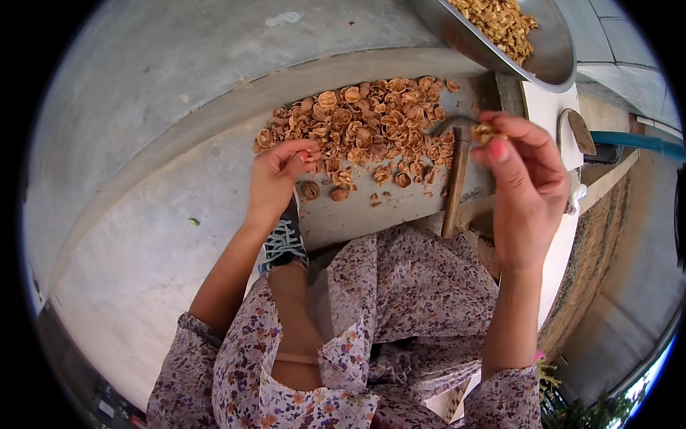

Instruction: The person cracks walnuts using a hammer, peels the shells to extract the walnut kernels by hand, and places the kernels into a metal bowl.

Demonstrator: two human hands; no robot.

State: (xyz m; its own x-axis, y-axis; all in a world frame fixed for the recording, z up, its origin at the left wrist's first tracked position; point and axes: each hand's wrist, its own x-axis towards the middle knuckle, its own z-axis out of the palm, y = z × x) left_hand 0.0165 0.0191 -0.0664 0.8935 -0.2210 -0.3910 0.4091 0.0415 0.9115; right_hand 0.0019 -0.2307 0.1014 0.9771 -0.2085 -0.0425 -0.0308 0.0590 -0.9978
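Note:
My right hand [525, 189] is raised at the right, thumb and fingertips pinched on a small walnut piece [484, 133]. At the left edge of a pile of cracked walnut shells [364, 121], my left hand [277, 175] has its fingers closed together; whatever lies between them is too small to make out. Two whole-looking walnuts [310, 190] [339, 194] rest on the floor just below the pile. Between the pile and my right hand lies a hammer [455, 187], its wooden handle toward me and its head partly behind my fingers.
A metal bowl [557, 53] holding walnut kernels [500, 28] stands at the upper right. A sickle-like blade with a teal handle [636, 141] lies at the right. My shoe [286, 239] is below my left hand, beside the patterned cloth [421, 286] over my lap.

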